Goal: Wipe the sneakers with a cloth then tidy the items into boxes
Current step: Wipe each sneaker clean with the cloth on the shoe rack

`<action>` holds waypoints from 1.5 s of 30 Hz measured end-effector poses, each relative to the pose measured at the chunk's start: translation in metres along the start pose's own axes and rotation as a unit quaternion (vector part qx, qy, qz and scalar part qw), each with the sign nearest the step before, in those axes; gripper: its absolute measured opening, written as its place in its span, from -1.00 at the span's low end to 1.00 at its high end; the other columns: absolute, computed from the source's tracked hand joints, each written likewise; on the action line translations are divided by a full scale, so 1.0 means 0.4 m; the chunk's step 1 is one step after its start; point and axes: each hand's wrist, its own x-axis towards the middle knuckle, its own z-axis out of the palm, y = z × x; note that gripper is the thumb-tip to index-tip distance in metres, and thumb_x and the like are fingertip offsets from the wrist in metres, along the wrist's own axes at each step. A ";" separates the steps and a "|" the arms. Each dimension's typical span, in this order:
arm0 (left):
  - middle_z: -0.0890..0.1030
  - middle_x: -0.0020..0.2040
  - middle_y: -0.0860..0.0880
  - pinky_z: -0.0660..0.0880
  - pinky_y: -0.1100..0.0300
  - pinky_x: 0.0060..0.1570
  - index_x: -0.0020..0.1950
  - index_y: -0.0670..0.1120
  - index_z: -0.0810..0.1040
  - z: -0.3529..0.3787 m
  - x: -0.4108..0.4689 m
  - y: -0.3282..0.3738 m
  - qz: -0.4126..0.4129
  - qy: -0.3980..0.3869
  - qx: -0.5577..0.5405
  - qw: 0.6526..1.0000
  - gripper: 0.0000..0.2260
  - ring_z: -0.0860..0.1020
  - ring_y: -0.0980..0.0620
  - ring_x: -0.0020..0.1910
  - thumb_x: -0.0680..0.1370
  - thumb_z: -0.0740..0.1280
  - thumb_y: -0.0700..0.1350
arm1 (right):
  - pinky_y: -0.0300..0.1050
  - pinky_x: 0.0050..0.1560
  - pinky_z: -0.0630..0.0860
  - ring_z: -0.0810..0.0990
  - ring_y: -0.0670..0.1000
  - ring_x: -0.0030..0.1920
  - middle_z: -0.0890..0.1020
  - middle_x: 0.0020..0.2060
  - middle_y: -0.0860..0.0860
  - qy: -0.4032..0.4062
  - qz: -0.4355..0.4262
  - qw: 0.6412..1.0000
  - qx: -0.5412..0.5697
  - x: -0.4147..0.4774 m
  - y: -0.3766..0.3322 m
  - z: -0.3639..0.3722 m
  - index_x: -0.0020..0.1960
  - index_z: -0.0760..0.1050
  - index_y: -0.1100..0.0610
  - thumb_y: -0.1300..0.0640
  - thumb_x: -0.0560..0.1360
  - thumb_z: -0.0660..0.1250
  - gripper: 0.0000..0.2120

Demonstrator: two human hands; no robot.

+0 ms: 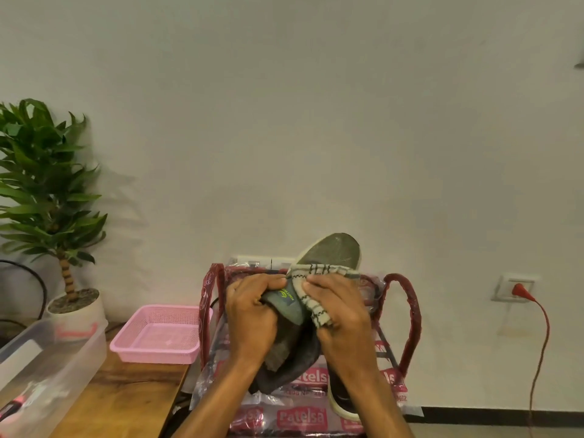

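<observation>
"Patelsa" printed in white on red panels of a clear plastic bag [303, 417], whole on the lower front, cut to "atelsa" higher up behind the wrists. Small digits beside it, too blurred to read. Green logo on a sneaker's insole [286, 300], lettering illegible.

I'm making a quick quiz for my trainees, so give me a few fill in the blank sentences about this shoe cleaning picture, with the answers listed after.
1. The right hand presses a checked ____ against the grey sneaker.
2. The left hand grips the sneaker near its ____ end.
3. The basket on the wooden table is ____ in colour.
4. The red cable is plugged into a wall ____.

Answers: cloth; heel; pink; socket
</observation>
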 end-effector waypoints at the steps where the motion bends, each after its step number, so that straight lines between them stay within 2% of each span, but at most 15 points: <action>1: 0.63 -0.13 0.26 0.52 -0.15 -0.04 -0.09 0.11 0.65 -0.001 0.001 0.006 -0.029 -0.008 -0.010 0.999 -0.55 0.58 -0.01 -0.05 0.35 0.39 -0.46 | 0.00 0.23 0.49 0.51 -0.02 0.19 0.61 0.11 -0.01 0.016 0.018 1.000 -0.014 0.004 0.016 0.003 0.14 0.61 0.16 0.41 0.36 0.43 -0.62; 4: 0.65 -0.19 0.25 0.55 -0.12 -0.02 -0.14 0.24 0.62 0.004 0.003 0.018 -0.067 -0.022 -0.025 0.997 -0.43 0.60 -0.02 -0.05 0.35 0.37 -0.50 | 0.05 0.23 0.49 0.47 -0.06 0.20 0.54 0.12 -0.14 0.061 0.129 0.990 0.007 0.009 0.034 0.007 0.15 0.61 0.13 0.55 0.28 0.38 -0.47; 8: 0.69 -0.16 0.15 0.59 -0.05 0.02 -0.17 0.20 0.64 0.003 0.024 0.021 -0.129 -0.005 -0.087 0.988 -0.46 0.64 0.06 -0.07 0.39 0.34 -0.50 | -0.11 0.29 0.41 0.50 -0.03 0.22 0.59 0.13 -0.08 -0.022 -0.012 0.999 0.031 -0.011 -0.014 0.001 0.15 0.61 0.11 0.44 0.33 0.45 -0.56; 10: 0.69 -0.16 0.13 0.60 -0.05 0.01 -0.17 0.20 0.64 0.002 0.026 0.023 -0.116 -0.005 -0.085 0.990 -0.45 0.64 0.05 -0.08 0.39 0.34 -0.52 | -0.10 0.25 0.45 0.50 -0.02 0.20 0.60 0.13 -0.03 -0.014 -0.015 1.000 0.016 -0.001 0.003 -0.005 0.13 0.61 0.12 0.35 0.38 0.45 -0.66; 12: 0.68 -0.15 0.17 0.59 -0.09 0.00 -0.19 0.19 0.66 0.000 0.020 0.019 -0.104 -0.011 -0.080 0.991 -0.46 0.64 0.06 -0.09 0.36 0.33 -0.52 | -0.05 0.22 0.49 0.50 -0.03 0.18 0.60 0.11 -0.01 0.037 0.077 0.996 0.017 0.003 0.032 -0.004 0.12 0.61 0.11 0.44 0.34 0.43 -0.59; 15: 0.69 -0.14 0.20 0.60 -0.06 -0.03 -0.11 0.15 0.67 -0.003 0.021 0.005 -0.104 -0.008 -0.069 0.992 -0.53 0.65 0.09 -0.11 0.34 0.33 -0.45 | -0.04 0.23 0.51 0.49 -0.07 0.19 0.58 0.11 -0.05 0.078 0.194 0.976 0.062 -0.004 0.041 -0.002 0.13 0.57 -0.01 0.63 0.23 0.29 -0.32; 19: 0.70 -0.17 0.18 0.61 0.01 -0.06 -0.18 0.12 0.68 -0.003 0.019 0.005 -0.141 -0.013 -0.079 0.987 -0.53 0.67 0.08 -0.13 0.35 0.34 -0.49 | -0.01 0.17 0.56 0.53 -0.14 0.17 0.59 0.10 -0.14 0.098 0.277 0.944 0.153 -0.025 0.027 0.012 0.12 0.59 -0.07 0.65 0.24 0.20 -0.26; 22: 0.70 -0.20 0.17 0.61 0.15 -0.11 -0.21 0.11 0.66 -0.010 0.015 0.017 -0.167 -0.016 -0.094 0.981 -0.50 0.66 0.12 -0.14 0.37 0.31 -0.53 | 0.03 0.13 0.57 0.56 -0.13 0.16 0.60 0.11 -0.18 0.111 0.323 0.921 0.189 -0.031 0.010 0.027 0.11 0.55 -0.23 0.60 0.30 0.22 -0.24; 25: 0.70 -0.19 0.12 0.62 0.17 -0.09 -0.19 0.03 0.66 -0.014 0.015 0.021 -0.167 -0.014 -0.102 0.980 -0.55 0.67 0.08 -0.12 0.37 0.30 -0.53 | -0.05 0.21 0.53 0.54 -0.17 0.18 0.61 0.13 -0.15 0.112 0.324 0.916 0.209 -0.029 -0.020 0.042 0.12 0.50 -0.29 0.55 0.35 0.26 -0.26; 28: 0.70 -0.16 0.12 0.62 0.04 -0.05 -0.19 0.03 0.66 -0.007 0.016 0.026 -0.170 -0.012 -0.115 0.979 -0.58 0.67 0.05 -0.10 0.36 0.31 -0.50 | -0.11 0.28 0.47 0.52 -0.19 0.21 0.60 0.15 -0.11 0.128 0.310 0.919 0.209 -0.023 -0.044 0.054 0.11 0.48 -0.27 0.58 0.35 0.26 -0.26; 32: 0.68 -0.18 0.18 0.62 -0.01 -0.04 -0.22 0.07 0.64 -0.006 0.016 0.043 -0.178 -0.028 -0.114 0.977 -0.58 0.66 0.10 -0.12 0.38 0.34 -0.49 | -0.03 0.33 0.43 0.49 -0.15 0.26 0.58 0.18 -0.10 0.164 0.304 0.912 0.220 -0.027 -0.053 0.072 0.14 0.52 -0.20 0.60 0.35 0.27 -0.27; 36: 0.68 -0.18 0.15 0.63 0.07 -0.09 -0.17 -0.01 0.65 -0.012 0.010 0.052 -0.186 -0.085 -0.099 0.974 -0.68 0.64 0.11 -0.13 0.41 0.39 -0.45 | 0.05 0.33 0.42 0.49 -0.07 0.29 0.58 0.19 -0.10 0.194 0.310 0.902 0.230 -0.029 -0.051 0.091 0.18 0.54 -0.13 0.59 0.37 0.28 -0.33; 40: 0.68 -0.15 0.09 0.55 0.33 -0.20 -0.09 -0.03 0.62 -0.018 0.005 0.058 -0.181 -0.152 -0.067 0.969 -0.71 0.63 0.21 -0.15 0.40 0.42 -0.43 | 0.06 0.32 0.43 0.49 -0.07 0.28 0.58 0.18 -0.07 0.212 0.315 0.897 0.225 -0.027 -0.056 0.095 0.18 0.54 -0.08 0.61 0.36 0.25 -0.33; 43: 0.67 -0.15 0.08 0.51 0.40 -0.23 -0.08 -0.06 0.61 -0.021 -0.005 0.056 -0.167 -0.148 -0.045 0.974 -0.66 0.61 0.23 -0.16 0.39 0.34 -0.50 | 0.06 0.31 0.45 0.51 -0.07 0.26 0.59 0.16 -0.07 0.212 0.309 0.899 0.226 -0.026 -0.059 0.093 0.16 0.55 -0.07 0.61 0.35 0.26 -0.34; 45: 0.66 -0.15 0.11 0.54 0.34 -0.18 -0.11 -0.03 0.63 -0.022 0.000 0.047 -0.140 -0.113 -0.028 0.983 -0.58 0.61 0.21 -0.13 0.36 0.28 -0.55 | 0.05 0.28 0.48 0.53 -0.08 0.23 0.60 0.14 -0.10 0.206 0.314 0.897 0.235 -0.024 -0.058 0.083 0.15 0.56 -0.10 0.60 0.36 0.28 -0.35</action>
